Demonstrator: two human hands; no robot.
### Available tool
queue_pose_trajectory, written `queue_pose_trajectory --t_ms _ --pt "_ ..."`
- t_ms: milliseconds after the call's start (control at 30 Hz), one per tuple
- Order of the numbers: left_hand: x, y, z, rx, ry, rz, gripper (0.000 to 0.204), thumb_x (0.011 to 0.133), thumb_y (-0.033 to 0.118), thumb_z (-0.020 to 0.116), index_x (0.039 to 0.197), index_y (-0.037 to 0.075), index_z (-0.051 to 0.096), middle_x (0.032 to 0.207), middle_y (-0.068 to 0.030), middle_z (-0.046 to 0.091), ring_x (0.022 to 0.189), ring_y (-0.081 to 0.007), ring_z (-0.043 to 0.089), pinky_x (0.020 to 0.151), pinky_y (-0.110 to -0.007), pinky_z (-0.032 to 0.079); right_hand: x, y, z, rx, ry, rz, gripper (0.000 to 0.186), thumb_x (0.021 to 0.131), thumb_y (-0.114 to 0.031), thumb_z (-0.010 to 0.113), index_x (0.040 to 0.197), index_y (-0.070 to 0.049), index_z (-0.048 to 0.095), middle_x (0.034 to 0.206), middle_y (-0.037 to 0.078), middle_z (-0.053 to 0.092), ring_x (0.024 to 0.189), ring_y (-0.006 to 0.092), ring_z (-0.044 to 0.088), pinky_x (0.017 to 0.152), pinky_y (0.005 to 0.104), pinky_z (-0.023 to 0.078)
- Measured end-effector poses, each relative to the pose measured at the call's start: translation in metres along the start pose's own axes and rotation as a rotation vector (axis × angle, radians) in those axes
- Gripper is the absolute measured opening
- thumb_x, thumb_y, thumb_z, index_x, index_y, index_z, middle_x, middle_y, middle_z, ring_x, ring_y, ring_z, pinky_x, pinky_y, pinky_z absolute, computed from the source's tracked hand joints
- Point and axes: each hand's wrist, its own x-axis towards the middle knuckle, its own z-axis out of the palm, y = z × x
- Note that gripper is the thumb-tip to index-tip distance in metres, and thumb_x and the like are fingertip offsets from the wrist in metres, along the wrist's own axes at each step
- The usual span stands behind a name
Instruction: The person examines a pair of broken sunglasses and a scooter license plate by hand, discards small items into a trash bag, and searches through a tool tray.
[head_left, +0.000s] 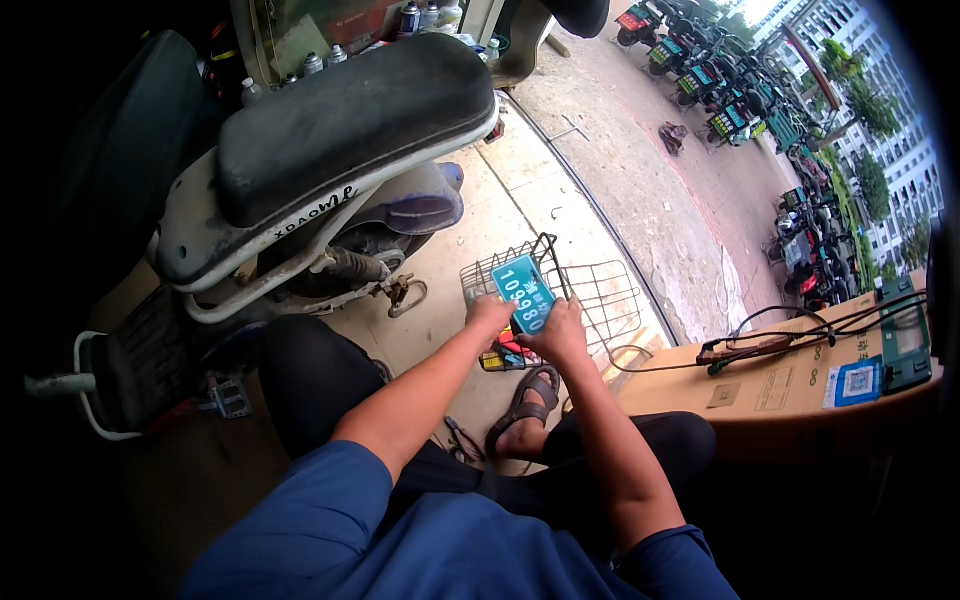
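Pale tiled floor [505, 205], bare patch between white scooter with long black seat [350, 130], left, and brown cardboard box [690, 385], right. Black wire basket [488, 268] crowds the space behind rectangular teal plate [522, 288]. Left hand [488, 314] pinches plate's left edge; right hand [560, 332], lower right.

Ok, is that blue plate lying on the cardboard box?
No, the blue plate is held by the left hand and right hand, away from the cardboard box.
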Motion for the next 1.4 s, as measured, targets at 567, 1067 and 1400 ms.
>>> queue_pose_trajectory --t_ms 567,1067,1400 --pt "-0.025 0.0 -0.021 0.427 0.368 0.019 0.045 0.08 0.037 0.078 0.1 -0.003 0.069 0.097 -0.0237 0.074 0.094 -0.0386 0.073 0.081 -0.048 0.058 -0.014 -0.046 0.012 -0.169 0.188 0.153 0.08 0.066 -0.056 0.088 0.113 0.004 0.064 0.125 0.019 0.055 0.125 0.0357 0.05 0.103 0.0468 0.043" --pt "-0.019 -0.009 -0.015 0.106 0.109 -0.087 0.029 0.088 0.035 0.071 0.085 0.006 0.077 0.077 -0.0145 0.073 0.073 -0.0327 0.071 0.068 -0.045 0.054 -0.007 -0.037 -0.024 -0.361 -0.087 0.132 0.084 0.067 -0.068 0.083 0.115 -0.001 0.066 0.114 0.013 0.063 0.108 0.0254 0.065 0.093 0.0395 0.052" --pt "-0.023 -0.001 -0.025 0.061 0.092 -0.077 0.027 0.09 0.028 0.073 0.084 0.001 0.076 0.07 -0.0052 0.069 0.059 -0.014 0.057 0.059 -0.036 0.048 0.013 -0.009 -0.051 -0.404 -0.152 -0.043 0.078 0.062 -0.053 0.092 0.115 -0.003 0.066 0.113 0.012 0.063 0.111 0.0267 0.064 0.094 0.0409 0.05"
